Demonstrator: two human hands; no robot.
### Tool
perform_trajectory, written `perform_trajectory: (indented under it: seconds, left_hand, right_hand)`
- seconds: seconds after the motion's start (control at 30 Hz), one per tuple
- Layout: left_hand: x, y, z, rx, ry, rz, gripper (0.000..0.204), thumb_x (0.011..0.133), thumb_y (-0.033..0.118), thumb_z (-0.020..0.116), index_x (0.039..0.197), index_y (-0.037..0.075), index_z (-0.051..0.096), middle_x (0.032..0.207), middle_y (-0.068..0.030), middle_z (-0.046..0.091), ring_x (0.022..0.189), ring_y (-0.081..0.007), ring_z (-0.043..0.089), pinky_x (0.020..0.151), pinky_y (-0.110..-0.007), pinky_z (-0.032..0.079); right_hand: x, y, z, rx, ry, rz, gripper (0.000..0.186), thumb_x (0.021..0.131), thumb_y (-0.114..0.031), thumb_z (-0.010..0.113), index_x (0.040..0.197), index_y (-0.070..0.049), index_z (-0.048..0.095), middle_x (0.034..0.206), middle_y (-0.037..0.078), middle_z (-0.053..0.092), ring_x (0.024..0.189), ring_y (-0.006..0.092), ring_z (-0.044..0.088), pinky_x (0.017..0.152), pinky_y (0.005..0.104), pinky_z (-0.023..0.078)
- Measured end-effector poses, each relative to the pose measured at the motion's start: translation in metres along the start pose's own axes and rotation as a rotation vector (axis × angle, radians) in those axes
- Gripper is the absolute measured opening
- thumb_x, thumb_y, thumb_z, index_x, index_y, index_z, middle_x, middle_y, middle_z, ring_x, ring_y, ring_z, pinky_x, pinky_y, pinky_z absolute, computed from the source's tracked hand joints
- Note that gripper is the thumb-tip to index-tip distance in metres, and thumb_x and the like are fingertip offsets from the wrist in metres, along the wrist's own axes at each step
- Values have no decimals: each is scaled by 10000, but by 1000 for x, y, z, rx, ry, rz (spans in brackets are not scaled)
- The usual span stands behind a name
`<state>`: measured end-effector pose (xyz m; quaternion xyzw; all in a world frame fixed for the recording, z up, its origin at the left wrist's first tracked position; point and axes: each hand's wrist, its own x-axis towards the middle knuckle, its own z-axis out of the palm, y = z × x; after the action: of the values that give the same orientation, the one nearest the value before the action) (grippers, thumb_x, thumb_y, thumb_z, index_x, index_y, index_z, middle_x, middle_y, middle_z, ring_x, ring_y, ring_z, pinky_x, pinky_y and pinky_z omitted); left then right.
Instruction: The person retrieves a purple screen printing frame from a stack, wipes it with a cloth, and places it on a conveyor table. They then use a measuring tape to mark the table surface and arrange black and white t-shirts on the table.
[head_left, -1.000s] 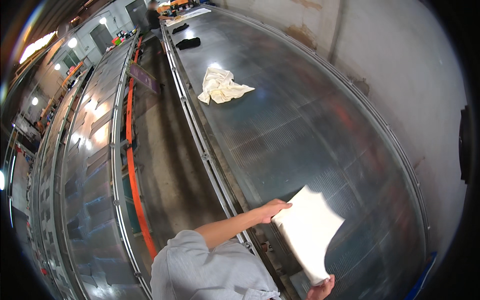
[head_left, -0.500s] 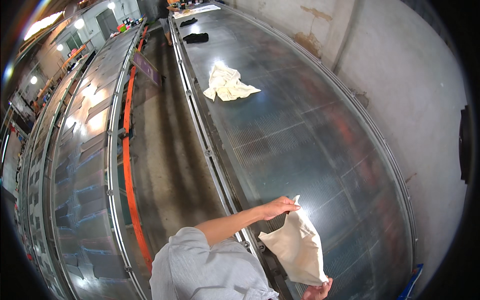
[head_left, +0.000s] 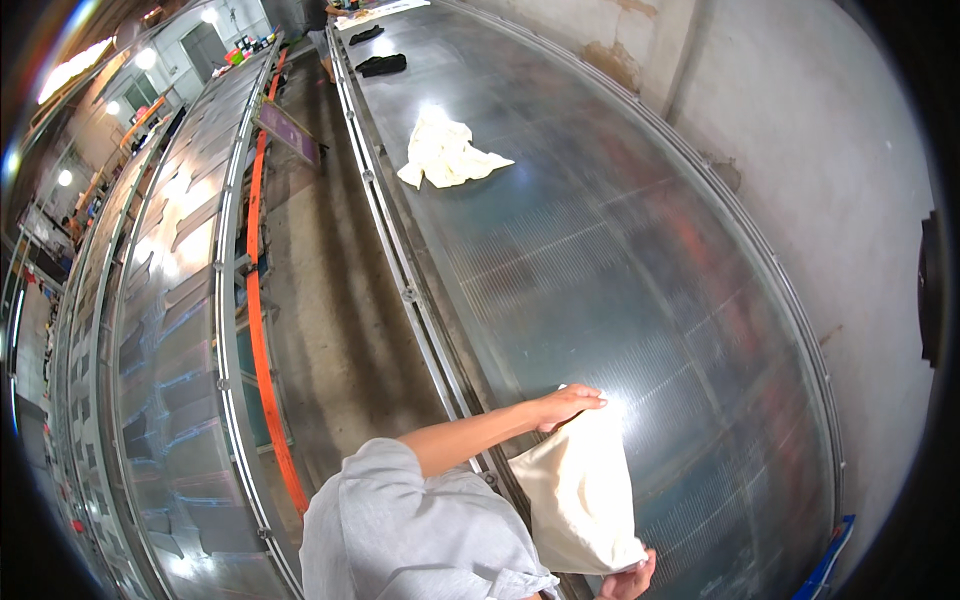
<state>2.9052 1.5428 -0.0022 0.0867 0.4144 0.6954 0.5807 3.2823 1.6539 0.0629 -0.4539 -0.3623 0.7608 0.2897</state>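
A cream cloth piece (head_left: 580, 495) hangs stretched between my two hands over the near edge of the long metal-topped table (head_left: 600, 280). Its upper corner is gripped by my left hand (head_left: 570, 405), fingers closed. At the lower corner, my right hand (head_left: 630, 579) has its fingers closed on the fabric; part of this hand is cut off by the lower edge. Farther up the table lies a second cream cloth (head_left: 448, 152), crumpled in a loose heap.
Two black cloth pieces (head_left: 382, 65) lie at the table's far end, near a white sheet (head_left: 385, 14). A metal rail (head_left: 408, 295) edges the table's left side. Beyond the aisle stands another long table (head_left: 190, 300) with an orange strip (head_left: 254, 330). A purple framed panel (head_left: 288, 132) leans there. A wall is right.
The cream cloth has been pulled flatter and straighter between my hands. My left hand has turned over its upper corner, and both hands still hold it. The view has shifted slightly.
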Motion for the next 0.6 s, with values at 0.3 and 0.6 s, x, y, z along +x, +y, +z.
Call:
perform_trajectory:
  seconds: [0.3, 0.6]
  left_hand:
    - [51, 41, 41, -4, -64, 73, 195, 918, 135, 564, 1044, -2, 622, 956, -83, 668, 855, -169, 650, 774, -323, 548]
    - [36, -101, -55, 391, 179, -351, 301, 971, 215, 551, 1143, -24, 612, 1037, -93, 673, 909, -138, 650, 788, -295, 527]
  right_hand:
    - [56, 13, -23, 388, -259, -197, 250, 760, -139, 549, 970, -6, 531, 1054, 144, 611, 1044, 285, 580, 957, 436, 446]
    - [66, 111, -77, 179, 231, 189, 31, 827, -40, 547, 844, -63, 560, 810, 4, 607, 756, 100, 585, 725, 257, 475]
